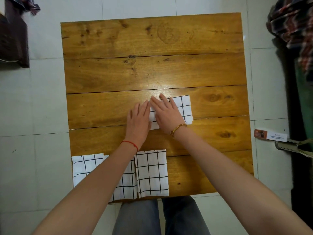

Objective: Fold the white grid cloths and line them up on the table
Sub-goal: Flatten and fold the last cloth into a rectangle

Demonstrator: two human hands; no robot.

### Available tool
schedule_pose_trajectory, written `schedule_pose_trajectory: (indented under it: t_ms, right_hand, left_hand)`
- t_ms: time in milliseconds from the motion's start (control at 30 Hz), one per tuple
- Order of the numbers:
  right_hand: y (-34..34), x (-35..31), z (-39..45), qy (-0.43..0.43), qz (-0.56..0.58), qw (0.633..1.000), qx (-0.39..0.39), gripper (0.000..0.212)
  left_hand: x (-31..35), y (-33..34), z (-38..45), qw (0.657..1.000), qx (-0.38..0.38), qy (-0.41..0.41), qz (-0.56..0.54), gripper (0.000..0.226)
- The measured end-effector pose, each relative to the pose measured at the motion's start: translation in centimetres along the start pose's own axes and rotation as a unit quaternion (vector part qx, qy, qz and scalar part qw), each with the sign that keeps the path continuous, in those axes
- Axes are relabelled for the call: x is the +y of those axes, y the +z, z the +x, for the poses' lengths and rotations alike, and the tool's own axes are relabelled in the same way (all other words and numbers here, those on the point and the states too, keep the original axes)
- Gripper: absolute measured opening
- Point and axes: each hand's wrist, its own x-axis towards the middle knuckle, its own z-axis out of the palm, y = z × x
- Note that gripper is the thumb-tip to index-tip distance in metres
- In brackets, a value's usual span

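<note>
Pressing flat: left hand and right hand, fingers extended and slightly spread, smooth a folded white black-grid cloth at the brown wooden table centre. Next: carry it to 6 o'clock, beside the folded cloths.

At frame centre, a folded white grid cloth is pressed flat on the wooden plank table under both hands, the left hand beside the right hand. Three folded grid cloths are lined along the lower-left table edge.

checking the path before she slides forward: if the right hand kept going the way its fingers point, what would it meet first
The right hand lies flat on the folded grid cloth, fingers aimed toward the far-left of the table. Past the cloth's far edge only bare wood shows, so the way looks free to the far edge.
</note>
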Motion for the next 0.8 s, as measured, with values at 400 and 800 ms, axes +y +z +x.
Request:
schedule_pose_trajectory:
  t_ms: [400, 800]
  right_hand:
    - [0.7, 4.6, -3.8, 0.131, -0.007, 0.991, -0.009, 0.053]
    - [-0.3, 3.7, -4.9, 0.102, 0.018, 0.993, 0.053, 0.052]
  left_hand:
    - [-1.0, 0.8, -0.1, 1.000, -0.028, -0.008, -0.004, 0.069]
    - [-1.3, 0.9, -1.6, 0.999, 0.041, 0.029, 0.013, 0.076]
